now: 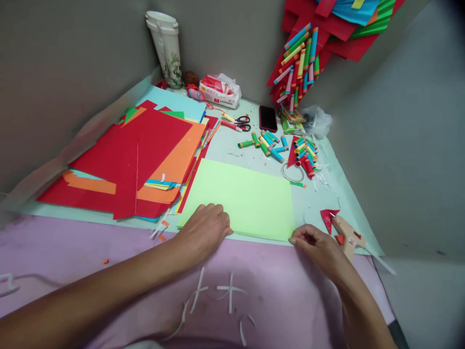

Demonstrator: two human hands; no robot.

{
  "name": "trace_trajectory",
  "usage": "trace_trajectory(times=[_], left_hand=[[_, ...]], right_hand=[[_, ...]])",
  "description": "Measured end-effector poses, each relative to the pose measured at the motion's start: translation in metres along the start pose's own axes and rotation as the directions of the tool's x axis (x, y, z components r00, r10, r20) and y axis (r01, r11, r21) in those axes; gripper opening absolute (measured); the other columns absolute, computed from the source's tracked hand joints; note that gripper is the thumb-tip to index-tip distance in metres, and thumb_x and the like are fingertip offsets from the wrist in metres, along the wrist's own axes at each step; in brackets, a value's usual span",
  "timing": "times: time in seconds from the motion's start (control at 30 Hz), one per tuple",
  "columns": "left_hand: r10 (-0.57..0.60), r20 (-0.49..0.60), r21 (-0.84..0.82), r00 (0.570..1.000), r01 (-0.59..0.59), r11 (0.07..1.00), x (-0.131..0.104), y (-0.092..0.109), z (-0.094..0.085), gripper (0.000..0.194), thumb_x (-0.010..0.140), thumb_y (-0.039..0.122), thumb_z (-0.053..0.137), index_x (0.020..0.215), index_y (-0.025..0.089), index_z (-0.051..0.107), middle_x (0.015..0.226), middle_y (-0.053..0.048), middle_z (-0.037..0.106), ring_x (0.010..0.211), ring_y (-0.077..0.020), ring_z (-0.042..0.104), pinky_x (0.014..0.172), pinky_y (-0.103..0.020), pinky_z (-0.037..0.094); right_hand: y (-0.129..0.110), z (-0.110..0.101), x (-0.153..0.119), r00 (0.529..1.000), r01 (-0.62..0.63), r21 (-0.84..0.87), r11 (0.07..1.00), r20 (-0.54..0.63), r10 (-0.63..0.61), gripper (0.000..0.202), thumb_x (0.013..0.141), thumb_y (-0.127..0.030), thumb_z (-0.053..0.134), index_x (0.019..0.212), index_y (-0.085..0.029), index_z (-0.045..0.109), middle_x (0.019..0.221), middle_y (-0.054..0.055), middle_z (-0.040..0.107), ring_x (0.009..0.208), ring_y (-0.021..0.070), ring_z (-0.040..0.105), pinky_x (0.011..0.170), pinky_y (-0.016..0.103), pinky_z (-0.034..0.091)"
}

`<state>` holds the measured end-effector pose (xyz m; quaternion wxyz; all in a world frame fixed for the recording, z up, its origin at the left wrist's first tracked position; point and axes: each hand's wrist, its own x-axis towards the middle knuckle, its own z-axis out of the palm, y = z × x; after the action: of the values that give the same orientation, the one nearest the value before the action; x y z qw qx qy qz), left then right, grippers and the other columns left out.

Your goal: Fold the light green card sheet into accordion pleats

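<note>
A light green sheet of paper [247, 196] lies flat before me; its near edge looks layered, perhaps folded or stacked. My left hand [207, 225] is closed in a loose fist on the near edge, left of the middle, thumb along the edge. What its curled fingers do underneath is hidden. At the near right corner, my right hand [316, 245] pinches the paper between thumb and forefinger. Just right of that hand lies a beige glue gun [349, 236], its tip over a small red paper scrap [328, 220].
Red and orange sheets [127, 145] are piled left. Behind the paper lie small paper rolls [269, 143], scissors [243, 123], a phone [268, 118] and a tissue pack [220, 91]. A white tumbler [167, 51] stands at the back. White strips [231, 291] lie on the near pink surface.
</note>
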<state>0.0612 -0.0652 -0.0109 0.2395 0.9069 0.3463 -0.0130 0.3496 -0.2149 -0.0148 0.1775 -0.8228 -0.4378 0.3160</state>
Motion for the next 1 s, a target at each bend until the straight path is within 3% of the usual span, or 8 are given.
trace_trajectory(times=[0.37, 0.7, 1.0], left_hand=[[0.039, -0.016, 0.129, 0.999, -0.036, 0.991, -0.006, -0.013, -0.003, 0.025, 0.099, 0.032, 0.052, 0.086, 0.016, 0.067, 0.09, -0.007, 0.065, 0.082, -0.022, 0.054, 0.077, -0.037, 0.034], [0.005, 0.024, 0.129, 1.0, -0.008, 0.992, -0.011, -0.022, -0.014, 0.027, 0.099, 0.031, 0.052, 0.081, 0.016, 0.066, 0.087, -0.006, 0.065, 0.081, -0.0209, 0.055, 0.076, -0.034, 0.034], [0.015, -0.037, 0.171, 0.999, -0.008, 0.985, -0.018, -0.036, -0.01, 0.03, 0.1, 0.035, 0.051, 0.081, 0.018, 0.065, 0.085, -0.005, 0.064, 0.081, -0.0219, 0.054, 0.076, -0.036, 0.032]], right_hand=[[0.001, -0.001, 0.002, 1.0, 0.009, 0.039, 0.999, 0.0, -0.009, 0.02, 0.078, -0.044, 0.067, 0.081, -0.024, 0.066, 0.075, -0.002, 0.061, 0.072, 0.0164, 0.055, 0.065, 0.029, 0.04], [0.0, -0.001, 0.001, 1.0, 0.004, 0.039, 0.999, 0.015, -0.004, 0.019, 0.08, -0.043, 0.065, 0.082, -0.024, 0.065, 0.076, -0.001, 0.061, 0.072, 0.0168, 0.055, 0.066, 0.029, 0.041], [-0.007, -0.002, 0.0, 1.0, 0.0, 0.03, 1.0, -0.001, 0.0, 0.02, 0.077, -0.043, 0.067, 0.08, -0.024, 0.066, 0.075, -0.001, 0.061, 0.072, 0.0175, 0.055, 0.065, 0.029, 0.042]])
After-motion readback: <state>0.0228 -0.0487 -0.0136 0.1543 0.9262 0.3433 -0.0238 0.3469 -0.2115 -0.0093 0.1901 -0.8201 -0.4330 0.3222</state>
